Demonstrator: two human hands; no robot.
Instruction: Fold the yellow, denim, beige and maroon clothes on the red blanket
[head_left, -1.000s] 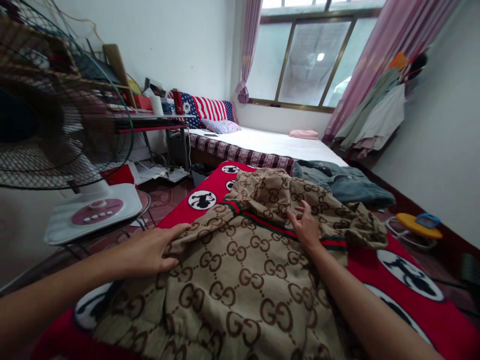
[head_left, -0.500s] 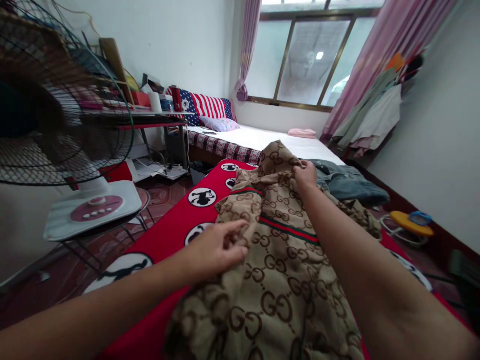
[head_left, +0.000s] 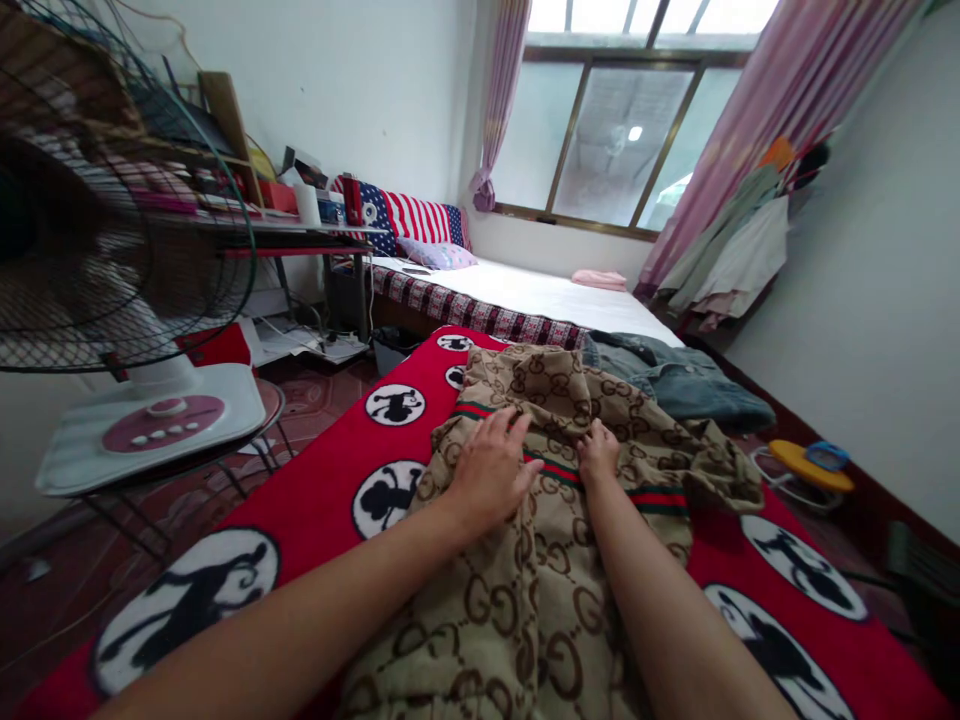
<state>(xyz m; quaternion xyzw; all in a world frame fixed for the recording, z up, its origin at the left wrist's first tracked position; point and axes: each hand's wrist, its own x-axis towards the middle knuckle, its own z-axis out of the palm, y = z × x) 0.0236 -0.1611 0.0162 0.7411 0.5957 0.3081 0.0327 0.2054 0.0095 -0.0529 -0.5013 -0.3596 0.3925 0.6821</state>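
A tan jacket with a brown letter pattern and green-red stripes lies spread on a red blanket printed with black figures in white circles. Its hood or collar end points away from me, and one sleeve reaches out to the right. My left hand rests on the upper left of the jacket, fingers spread flat. Just below the hood, my right hand has its fingers closed on the fabric. Folded jeans lie beyond the jacket on the right, close to its sleeve.
A large fan stands at the left on a stool, before a cluttered desk. Behind is a bed with a pillow. Clothes hang at right, above a yellow-topped stool.
The raised hood end has come down flat onto the blanket. My left hand has moved forward onto the jacket and opened; my right hand has lowered. The right sleeve lies further out.
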